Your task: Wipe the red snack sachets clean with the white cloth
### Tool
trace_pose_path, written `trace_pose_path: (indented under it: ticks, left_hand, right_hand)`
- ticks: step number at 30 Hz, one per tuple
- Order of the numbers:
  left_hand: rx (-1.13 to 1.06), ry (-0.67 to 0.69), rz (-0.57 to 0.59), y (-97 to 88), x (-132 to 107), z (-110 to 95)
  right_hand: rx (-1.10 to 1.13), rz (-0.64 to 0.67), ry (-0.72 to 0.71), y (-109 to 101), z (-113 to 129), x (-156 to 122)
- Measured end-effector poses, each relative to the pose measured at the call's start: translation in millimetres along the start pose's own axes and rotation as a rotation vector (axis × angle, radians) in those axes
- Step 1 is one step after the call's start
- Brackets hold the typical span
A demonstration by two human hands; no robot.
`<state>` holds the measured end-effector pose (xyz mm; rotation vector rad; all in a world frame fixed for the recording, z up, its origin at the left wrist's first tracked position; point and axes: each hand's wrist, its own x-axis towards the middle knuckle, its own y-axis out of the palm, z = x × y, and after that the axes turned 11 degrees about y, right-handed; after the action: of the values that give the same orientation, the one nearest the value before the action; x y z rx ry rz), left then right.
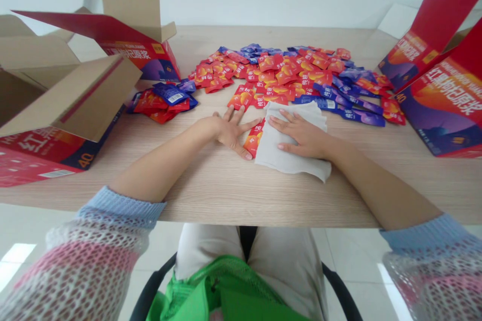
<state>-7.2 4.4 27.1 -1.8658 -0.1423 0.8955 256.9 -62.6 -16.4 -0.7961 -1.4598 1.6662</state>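
A white cloth (286,163) lies on the wooden table (226,195), with the right hand (301,135) flat on top of it, fingers spread and loose, gripping nothing. Just left of the cloth is the left hand (230,132), palm down with its fingers fanned out, also clenching nothing. Its thumb and forefinger reach to a red packet (254,140), which sticks out from the cloth's left edge; the rest of it is covered.

Beyond the cloth spreads a big pile of red and blue packets (289,72). Many red ones show 纯 in white, with a second character too small to be sure of. Well to the left of the cloth is a smaller heap (161,102), where a blue packet shows a barcode label.

Farther left of the cloth stand two open boxes: the front box (56,150) shows 红, "40" and a barcode; the back box (131,52) ends its title in 原浆. Well to the right of the cloth, the near box (448,105) bears a white title starting with 红 and ending in 原浆, plus "40"; the far box (410,52) has matching colours, its writing partly hidden.
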Motion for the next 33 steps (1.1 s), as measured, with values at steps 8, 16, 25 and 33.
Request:
trace_pose_path:
  ticks: [8,16,25,33]
  left_hand:
    - [-0.008,-0.016,0.003,0.3,0,-1]
    - [-0.002,0.020,-0.035,6.1,-1,4]
    - [0.026,-0.006,-0.028,7.7,1,4]
    - [0.088,-0.030,-0.010,9.8,4,3]
  right_hand:
    - [-0.062,-0.042,-0.011,-5,21,-6]
    - [-0.038,-0.027,-0.036,-6,28,-7]
    - [0.051,0.051,-0.161,-5,52,-10]
    - [0.142,0.150,-0.228,-5,75,-10]
